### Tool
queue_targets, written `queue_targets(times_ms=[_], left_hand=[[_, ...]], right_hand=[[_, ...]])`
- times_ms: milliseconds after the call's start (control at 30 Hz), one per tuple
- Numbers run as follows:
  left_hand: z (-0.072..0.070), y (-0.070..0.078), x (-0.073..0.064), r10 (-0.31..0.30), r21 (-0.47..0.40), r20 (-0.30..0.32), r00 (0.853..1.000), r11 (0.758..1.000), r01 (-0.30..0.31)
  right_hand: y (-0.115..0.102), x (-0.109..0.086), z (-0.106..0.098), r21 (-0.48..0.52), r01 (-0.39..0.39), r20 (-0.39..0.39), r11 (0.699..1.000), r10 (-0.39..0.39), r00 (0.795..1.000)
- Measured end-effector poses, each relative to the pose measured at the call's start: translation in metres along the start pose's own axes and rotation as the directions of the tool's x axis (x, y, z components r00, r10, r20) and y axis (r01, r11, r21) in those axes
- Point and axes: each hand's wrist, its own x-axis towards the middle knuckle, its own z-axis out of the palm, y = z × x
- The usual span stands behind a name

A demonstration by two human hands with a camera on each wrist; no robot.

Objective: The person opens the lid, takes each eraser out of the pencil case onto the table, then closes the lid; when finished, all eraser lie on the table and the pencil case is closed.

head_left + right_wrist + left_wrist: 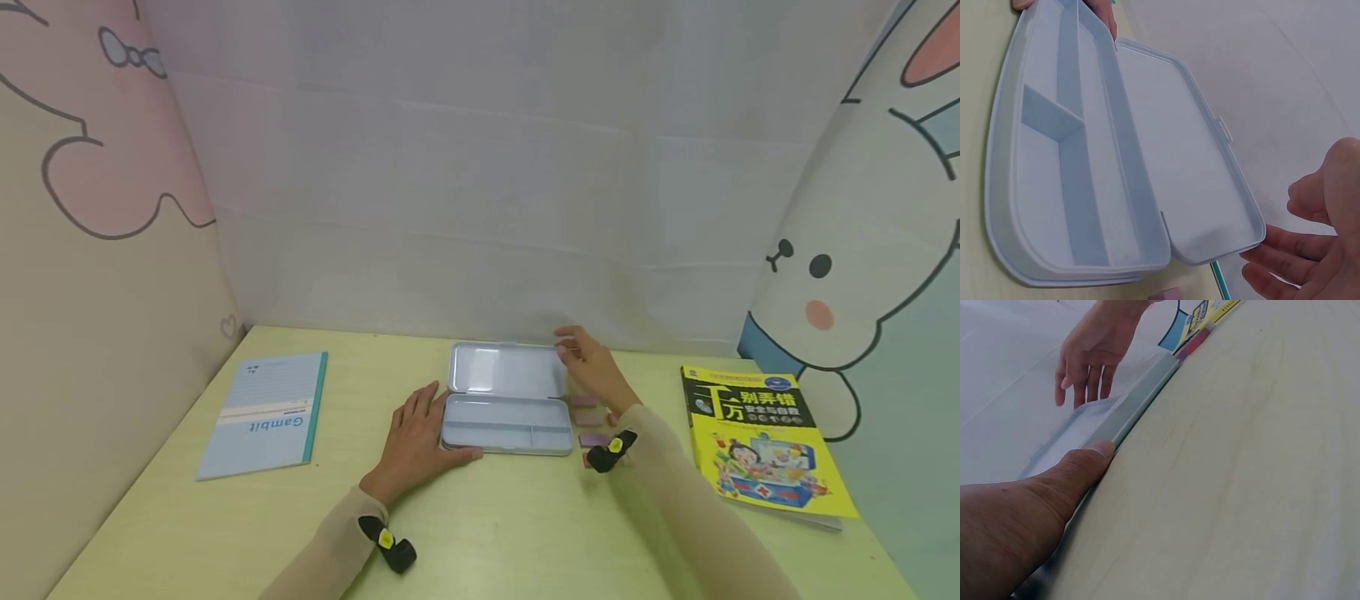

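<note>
A pale blue pencil case [480, 439] lies opened on the table, its lid [510, 379] folded back toward the wall. Dividers split its tray into compartments, which hold nothing in the right wrist view. My left hand [416, 446] grips the left end, with the thumb [1094, 453] along the front side and the fingers round the back. At the lid's far right corner is my right hand [596, 371], its fingers [1291, 247] extended and fingertips at the lid's outer edge. Small pink and purple blocks [592, 439] lie right of the case, partly hidden by the right wrist.
A light blue notebook [262, 417] lies on the left side of the table. Toward the right is a yellow picture-covered book [765, 450] on top of another book or pages. A pale wall sheet [480, 208] rises behind the table's back edge.
</note>
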Motion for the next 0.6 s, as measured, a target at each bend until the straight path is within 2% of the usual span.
queue_targets(times_ms=[200, 467, 600], left_hand=[[0.001, -0.001, 0.001, -0.008, 0.022, 0.003, 1.0, 1.0, 0.008], [-0.001, 0.001, 0.0, -0.013, 0.008, 0.003, 1.0, 1.0, 0.013], [-0.001, 0.002, 0.0, -0.017, 0.005, 0.006, 1.0, 1.0, 0.017]], right_hand=[[-0.015, -0.006, -0.013, 0.017, 0.023, -0.062, 1.0, -0.022, 0.998], [-0.037, -0.021, -0.026, 0.038, 0.069, -0.069, 0.997, -0.066, 0.995], [-0.045, -0.03, -0.025, 0.028, 0.095, -0.037, 0.995, -0.094, 0.995]])
